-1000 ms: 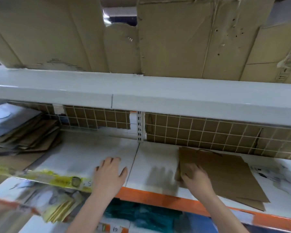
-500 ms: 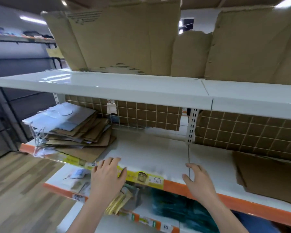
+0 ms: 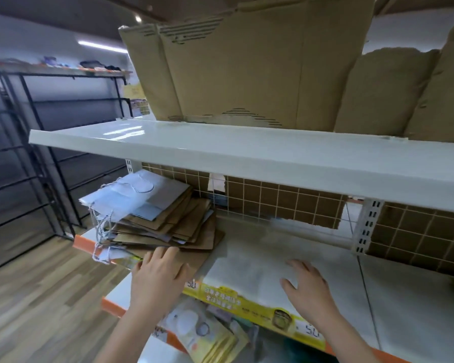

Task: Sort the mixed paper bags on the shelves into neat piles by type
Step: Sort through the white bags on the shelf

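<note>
Neither hand grasps anything that I can see. Left hand [image 3: 160, 273] lies flat, fingers straight, fingertips at the near edge of the mixed pile of paper bags [image 3: 152, 221]; whether they touch it I cannot tell. Right hand [image 3: 307, 286] is spread, palm down, over the bare middle shelf [image 3: 260, 252] well to the right of that pile. White bags with string handles [image 3: 131, 196] top the pile, brown ones below. Flattened cardboard [image 3: 247, 66] stands on the upper shelf [image 3: 220, 150] above the pile.
</note>
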### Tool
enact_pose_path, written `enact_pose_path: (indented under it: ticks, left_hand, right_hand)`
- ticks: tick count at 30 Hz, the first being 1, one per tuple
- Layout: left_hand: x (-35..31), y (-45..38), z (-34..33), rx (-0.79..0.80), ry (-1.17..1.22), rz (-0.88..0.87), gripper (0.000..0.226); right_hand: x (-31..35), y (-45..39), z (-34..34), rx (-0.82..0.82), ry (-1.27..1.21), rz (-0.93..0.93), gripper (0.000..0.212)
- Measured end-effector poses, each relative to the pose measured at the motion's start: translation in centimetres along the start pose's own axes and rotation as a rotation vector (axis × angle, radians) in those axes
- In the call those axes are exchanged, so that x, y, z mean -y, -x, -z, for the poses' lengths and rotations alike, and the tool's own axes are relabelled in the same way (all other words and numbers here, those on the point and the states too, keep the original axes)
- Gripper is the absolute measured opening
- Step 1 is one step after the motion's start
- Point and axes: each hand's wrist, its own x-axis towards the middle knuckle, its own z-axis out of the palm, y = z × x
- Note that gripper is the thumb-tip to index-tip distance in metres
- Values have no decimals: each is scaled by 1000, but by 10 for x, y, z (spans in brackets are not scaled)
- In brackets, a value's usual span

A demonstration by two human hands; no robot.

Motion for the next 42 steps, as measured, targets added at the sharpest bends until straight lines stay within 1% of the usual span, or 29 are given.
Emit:
enact_pose_path:
  ticks: [2, 5, 9, 13, 19, 23, 25, 28, 31, 34, 36, 38, 42]
  left_hand:
    - [18, -16, 0, 0, -8, 24, 37]
    - [36, -33, 3, -21, 1, 72, 35]
    - [69, -56, -3, -14, -9, 124, 36]
    - [110, -97, -10, -14, 31, 125, 46]
    - [175, -163, -18, 54, 31, 130, 51]
    - [218, -204, -24, 77, 13, 90, 54]
    - [234, -224, -27, 95, -46, 90, 58]
    - [256, -249, -36, 171, -157, 127, 68]
    - [275, -269, -47, 230, -205, 167, 84]
    - [286, -283, -56, 242, -205, 208, 106]
    - [289, -289, -59, 213, -155, 247, 113]
    - [292, -292, -59, 170, -132, 256, 108]
    - [299, -296, -55, 101, -162, 207, 93]
  right_hand:
    - [17, -19, -11, 26, 17, 22, 47]
    - [36, -40, -22, 53, 40, 61, 48]
    - [62, -60, -38, 86, 45, 62, 48]
    - [89, -82, -59, 87, 57, 33, 46]
    - [141, -110, -99, 53, 62, -45, 41]
    - [184, -127, -123, 26, 42, -88, 40]
    - [204, -133, -133, 30, 21, -120, 39]
    - [229, -139, -147, 0, -20, -152, 38]
    - [250, -146, -158, -13, -56, -181, 39]
    - [269, -155, -168, -31, -48, -202, 39]
    - [281, -163, -173, -46, -69, -203, 40]
    - [291, -173, -179, -36, -116, -206, 43]
    - [311, -188, -184, -26, -179, -185, 51]
